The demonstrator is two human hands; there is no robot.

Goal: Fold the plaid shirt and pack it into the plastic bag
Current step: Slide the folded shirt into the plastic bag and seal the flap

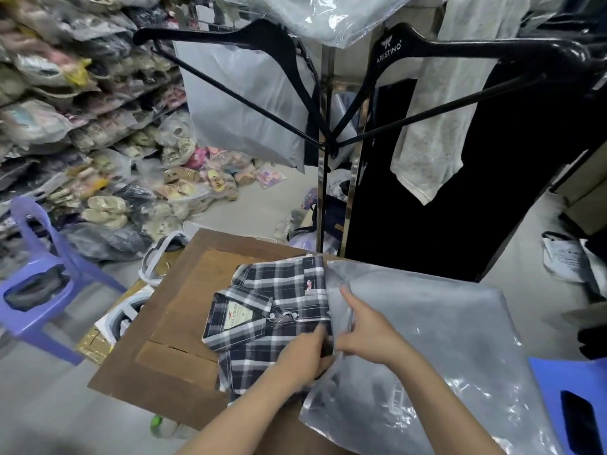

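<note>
A folded dark blue and white plaid shirt [262, 310] lies collar-left on a brown cardboard sheet [184, 290]. Its right edge reaches the mouth of a large frosted plastic bag [427, 339] spread out to the right. My left hand [302, 356] grips the shirt's lower right edge at the bag's opening. My right hand [364, 330] pinches the bag's open edge just beside it, holding the film up. The part of the shirt under my hands is hidden.
Black hangers [249, 50] and bagged garments hang from a rack right above the cardboard. Stacks of bagged goods [82, 126] fill the left side. A purple plastic chair [39, 284] stands at left, a blue stool [571, 399] with a phone at lower right.
</note>
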